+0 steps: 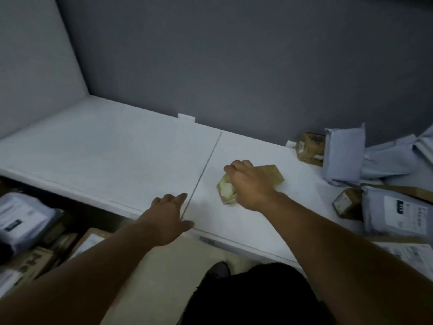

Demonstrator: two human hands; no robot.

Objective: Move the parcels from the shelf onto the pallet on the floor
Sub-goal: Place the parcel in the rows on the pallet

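A small brown cardboard parcel (273, 175) with a white label lies on the white shelf (117, 156), just right of the seam between its two boards. My right hand (248, 181) covers its left half, fingers curled over the parcel's far edge. My left hand (169, 214) rests flat near the shelf's front edge, fingers straight, holding nothing. More parcels sit at the shelf's right end: a brown box (309, 146), a grey mailer bag (343, 153), another small brown box (346, 202) and a grey bag with a label (398, 212).
Below the shelf at the left lies a pile of parcels (25, 221), grey bags and brown boxes, on the floor. A grey wall (234, 55) backs the shelf and a white side panel (35, 55) closes its left end. My legs and a shoe (220, 269) stand below.
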